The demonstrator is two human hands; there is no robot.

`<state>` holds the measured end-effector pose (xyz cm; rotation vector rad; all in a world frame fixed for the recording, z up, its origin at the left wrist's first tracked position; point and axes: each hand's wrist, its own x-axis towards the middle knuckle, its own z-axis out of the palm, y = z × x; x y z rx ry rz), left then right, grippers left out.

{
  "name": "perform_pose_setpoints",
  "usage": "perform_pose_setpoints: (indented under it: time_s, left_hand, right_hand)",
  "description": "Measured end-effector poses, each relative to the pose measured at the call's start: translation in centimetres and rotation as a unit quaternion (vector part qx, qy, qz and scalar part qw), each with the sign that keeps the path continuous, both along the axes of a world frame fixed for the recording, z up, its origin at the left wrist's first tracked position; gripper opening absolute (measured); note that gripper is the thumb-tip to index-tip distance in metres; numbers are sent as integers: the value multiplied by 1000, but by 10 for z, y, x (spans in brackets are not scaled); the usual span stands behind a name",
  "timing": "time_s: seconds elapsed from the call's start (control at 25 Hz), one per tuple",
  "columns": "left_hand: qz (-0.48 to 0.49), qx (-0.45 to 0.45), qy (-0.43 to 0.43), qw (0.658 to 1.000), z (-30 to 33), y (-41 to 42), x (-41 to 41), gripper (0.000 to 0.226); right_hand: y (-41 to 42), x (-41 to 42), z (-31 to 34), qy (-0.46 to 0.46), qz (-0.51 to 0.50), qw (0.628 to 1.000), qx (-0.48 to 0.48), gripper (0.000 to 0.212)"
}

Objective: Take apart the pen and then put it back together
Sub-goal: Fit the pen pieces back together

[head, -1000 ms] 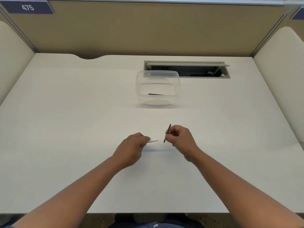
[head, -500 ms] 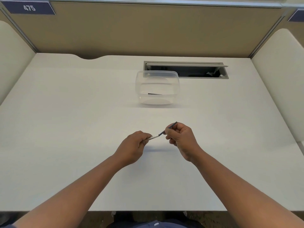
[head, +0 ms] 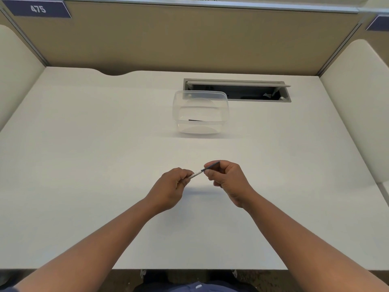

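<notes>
Above the middle of the white desk, my left hand pinches a thin white pen barrel that points up and to the right. My right hand grips a thin dark pen part. The dark part's lower end meets the tip of the white barrel, and the two lie in one line between my hands. Most of the barrel is hidden inside my left fist. Another thin dark piece lies on the bottom of the clear plastic container farther back.
The clear container stands at the desk's centre back. Behind it is an open grey cable slot set into the desk. Beige partition walls close off the back and both sides. The desk's front edge runs just above my lap.
A second ago the dark part stood apart from the white barrel, held nearly upright. My right hand has tilted it and brought its end against the barrel's tip, and both hands have closed in.
</notes>
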<state>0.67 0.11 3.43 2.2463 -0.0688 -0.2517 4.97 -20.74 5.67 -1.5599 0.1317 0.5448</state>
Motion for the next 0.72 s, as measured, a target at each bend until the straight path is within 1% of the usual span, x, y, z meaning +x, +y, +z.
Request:
perform_pose_setpoints:
  time_s: [0.16, 0.28, 0.48, 0.6, 0.72]
  left_hand:
    - [8, -18, -8, 1000, 2, 0, 1, 18]
    - [30, -56, -14, 998, 5, -2, 2, 15]
    - [53, -87, -17, 995, 9, -5, 3, 12]
    - [56, -86, -15, 995, 9, -6, 4, 11]
    - [58, -86, -12, 995, 8, -5, 5, 11]
  right_hand:
    - [-2, -2, -4, -9, 18, 999, -25, 17]
    - [-4, -2, -7, -4, 13, 999, -44, 18]
    - [-10, 1, -19, -11, -27, 996, -85, 17]
    - [-16, 4, -31, -61, -52, 979, -187, 17]
    - [-27, 9, -43, -93, -69, 946, -303, 16]
